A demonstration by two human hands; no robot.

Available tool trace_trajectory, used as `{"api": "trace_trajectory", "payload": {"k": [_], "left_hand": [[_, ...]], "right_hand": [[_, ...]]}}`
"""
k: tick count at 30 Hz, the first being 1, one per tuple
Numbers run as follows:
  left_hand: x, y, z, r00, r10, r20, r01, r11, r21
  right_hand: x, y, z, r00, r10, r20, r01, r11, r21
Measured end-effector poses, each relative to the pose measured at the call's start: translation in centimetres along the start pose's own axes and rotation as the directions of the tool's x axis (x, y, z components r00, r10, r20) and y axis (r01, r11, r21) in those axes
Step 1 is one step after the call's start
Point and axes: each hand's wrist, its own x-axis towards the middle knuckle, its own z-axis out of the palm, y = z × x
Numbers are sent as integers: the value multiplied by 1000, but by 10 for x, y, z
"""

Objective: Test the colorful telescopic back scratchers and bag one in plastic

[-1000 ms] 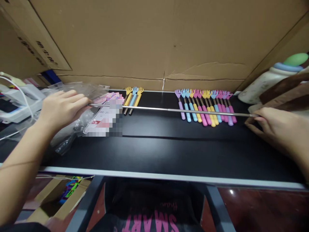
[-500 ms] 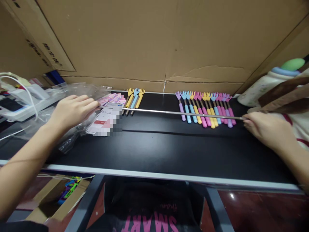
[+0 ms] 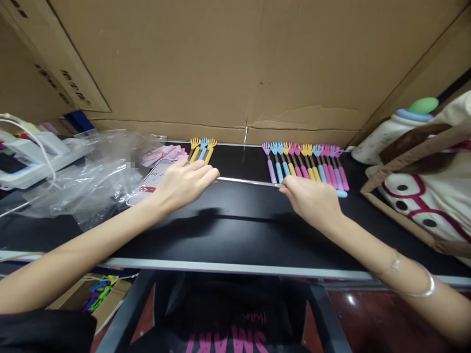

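Observation:
My left hand (image 3: 184, 182) and my right hand (image 3: 311, 200) each pinch one end of a thin telescopic metal rod (image 3: 250, 182), held level just above the black tabletop (image 3: 235, 230). Only a short stretch of rod shows between the hands. A blue handle end (image 3: 342, 194) sticks out to the right of my right hand. Behind my right hand lies a row of several back scratchers (image 3: 305, 164) with pink, blue, yellow and purple grips. Three more back scratchers (image 3: 201, 149), yellow and blue, lie behind my left hand.
A phone (image 3: 152, 182) showing a timer lies under my left wrist, beside crumpled clear plastic bags (image 3: 91, 171). Cardboard boxes (image 3: 235, 68) wall the back. A tote bag (image 3: 427, 196) and a bottle (image 3: 390, 135) stand at the right. A white device (image 3: 33, 152) sits at the far left.
Both hands have moved toward each other, and the long rod has collapsed to a short length between them. The view has shifted slightly right.

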Motion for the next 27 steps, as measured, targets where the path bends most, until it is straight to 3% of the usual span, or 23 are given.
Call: {"api": "trace_trajectory", "payload": {"k": [3,12,19,27], "left_hand": [[3,11,-1,997,-70,21,71,996,-61],[3,19,0,995,-87,53,95,983,-159],[27,45,-11,998,-57,-15,53,973,-225],[33,57,-9,999,-47,21,51,965,-255]], "right_hand": [[5,-8,-3,1000,7,3,-7,1000,-26],[-1,-4,-6,999,-2,44,3,1000,-5],[11,-36,-12,999,-28,31,25,995,99],[17,-52,-8,997,-25,67,13,983,185]]}}
